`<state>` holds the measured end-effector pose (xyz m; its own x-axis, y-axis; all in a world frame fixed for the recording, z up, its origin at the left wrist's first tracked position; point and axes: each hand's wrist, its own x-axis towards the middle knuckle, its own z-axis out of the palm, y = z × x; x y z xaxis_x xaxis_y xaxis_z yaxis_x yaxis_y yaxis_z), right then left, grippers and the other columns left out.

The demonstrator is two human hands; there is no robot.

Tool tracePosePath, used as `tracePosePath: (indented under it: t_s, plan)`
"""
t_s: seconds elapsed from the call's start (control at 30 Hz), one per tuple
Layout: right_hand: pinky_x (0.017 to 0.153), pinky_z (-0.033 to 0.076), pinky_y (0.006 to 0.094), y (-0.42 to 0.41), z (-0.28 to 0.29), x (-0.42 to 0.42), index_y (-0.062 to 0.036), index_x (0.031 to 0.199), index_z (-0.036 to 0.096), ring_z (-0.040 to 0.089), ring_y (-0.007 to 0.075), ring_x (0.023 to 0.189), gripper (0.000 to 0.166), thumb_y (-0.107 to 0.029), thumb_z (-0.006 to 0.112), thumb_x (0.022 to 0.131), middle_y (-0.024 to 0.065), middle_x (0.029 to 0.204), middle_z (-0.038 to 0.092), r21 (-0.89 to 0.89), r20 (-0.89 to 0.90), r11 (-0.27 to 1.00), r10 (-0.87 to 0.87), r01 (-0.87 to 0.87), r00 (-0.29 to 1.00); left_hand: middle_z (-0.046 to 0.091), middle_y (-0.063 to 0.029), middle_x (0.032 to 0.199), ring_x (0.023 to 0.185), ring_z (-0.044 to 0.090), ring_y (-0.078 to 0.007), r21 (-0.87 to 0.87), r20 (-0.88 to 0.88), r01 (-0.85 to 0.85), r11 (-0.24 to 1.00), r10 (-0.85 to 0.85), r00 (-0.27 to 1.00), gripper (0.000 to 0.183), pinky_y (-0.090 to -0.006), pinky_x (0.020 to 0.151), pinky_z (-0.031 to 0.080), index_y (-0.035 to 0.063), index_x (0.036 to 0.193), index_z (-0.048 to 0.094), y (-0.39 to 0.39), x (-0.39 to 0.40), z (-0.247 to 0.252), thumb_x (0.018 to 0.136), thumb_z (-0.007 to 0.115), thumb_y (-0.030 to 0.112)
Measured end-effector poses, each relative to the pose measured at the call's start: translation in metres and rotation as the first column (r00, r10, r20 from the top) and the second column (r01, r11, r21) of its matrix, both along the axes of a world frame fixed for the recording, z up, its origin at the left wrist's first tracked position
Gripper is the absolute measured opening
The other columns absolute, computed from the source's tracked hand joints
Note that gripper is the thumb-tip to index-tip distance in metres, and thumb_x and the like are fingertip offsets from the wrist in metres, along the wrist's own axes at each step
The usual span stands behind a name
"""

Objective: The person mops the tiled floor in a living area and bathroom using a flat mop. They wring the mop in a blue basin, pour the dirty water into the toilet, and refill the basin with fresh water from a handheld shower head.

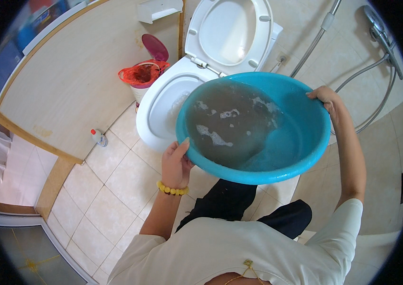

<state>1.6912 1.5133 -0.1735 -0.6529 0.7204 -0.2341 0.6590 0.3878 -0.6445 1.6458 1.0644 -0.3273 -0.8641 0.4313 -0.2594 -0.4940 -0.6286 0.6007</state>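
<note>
A large turquoise plastic basin (pixel 303 139) is held up between my hands, tilted down to the left. Murky grey-brown water (pixel 237 110) with patches of foam has gathered in its left side. My left hand (pixel 177 160) grips the lower left rim, thumb on top; a yellow bead bracelet (pixel 173 189) circles that wrist. On the upper right rim, my right hand (pixel 324 98) has its thumb over the edge and its other fingers hidden. The basin's left edge overlaps the white toilet bowl (pixel 151 117), where water looks churned. The toilet's lid and seat (pixel 228 32) stand raised.
Left of the toilet is a lidded waste bin (pixel 140 93) with a red bag (pixel 144 73). A white bottle with a red cap (pixel 98 138) stands on the tiled floor (pixel 116 178) by the partition (pixel 69 71). A shower hose (pixel 377 107) hangs at the right.
</note>
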Motion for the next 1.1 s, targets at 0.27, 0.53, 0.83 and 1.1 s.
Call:
tracePosePath:
  t_s: [0.27, 0.53, 0.83, 1.1]
  plan:
    - [0.044, 0.05, 0.0392, -0.043, 0.017, -0.008, 0.0174, 0.093, 0.053, 0.061, 0.031, 0.064, 0.029, -0.007, 0.058, 0.078, 0.0278, 0.087, 0.058, -0.131, -0.101, 0.988, -0.1, 0.086, 0.99, 0.059, -0.007, 0.084, 0.073, 0.056, -0.0146, 0.006, -0.078, 0.09, 0.996, -0.089, 0.993, 0.025, -0.0281, 0.064, 0.047, -0.0011, 0.092, 0.051, -0.013, -0.013, -0.017, 0.084, 0.053, 0.022]
    - [0.072, 0.051, 0.0478, -0.053, 0.031, -0.01, 0.0207, 0.101, 0.046, 0.057, 0.0409, 0.088, 0.031, -0.001, 0.052, 0.08, 0.0347, 0.103, 0.05, -0.382, -0.108, 0.921, -0.123, 0.073, 0.987, 0.06, -0.0048, 0.077, 0.064, 0.057, -0.0109, 0.109, -0.043, 0.106, 0.988, -0.101, 0.994, 0.015, -0.0237, 0.06, 0.049, 0.0016, 0.088, 0.051, -0.016, -0.019, -0.006, 0.085, 0.054, 0.016]
    - [0.079, 0.049, 0.0468, -0.047, 0.035, -0.021, 0.0218, 0.107, 0.039, 0.054, 0.0405, 0.095, 0.036, -0.002, 0.049, 0.082, 0.0349, 0.109, 0.046, -0.483, -0.14, 0.873, -0.15, 0.065, 0.979, 0.061, -0.0059, 0.081, 0.069, 0.058, -0.0119, 0.1, -0.008, 0.053, 0.994, -0.052, 0.999, 0.018, -0.0245, 0.065, 0.05, -0.0002, 0.09, 0.053, -0.013, -0.023, 0.0, 0.087, 0.051, 0.018]
    - [0.078, 0.049, 0.0455, -0.049, 0.052, -0.038, 0.02, 0.11, 0.039, 0.054, 0.0395, 0.095, 0.037, -0.004, 0.047, 0.082, 0.0343, 0.112, 0.045, -0.507, -0.129, 0.86, -0.144, 0.059, 0.981, 0.06, -0.0035, 0.079, 0.068, 0.056, -0.0099, 0.098, 0.043, 0.03, 0.995, -0.034, 0.999, 0.016, -0.021, 0.061, 0.046, 0.0024, 0.09, 0.054, -0.01, -0.028, 0.007, 0.086, 0.051, 0.018]
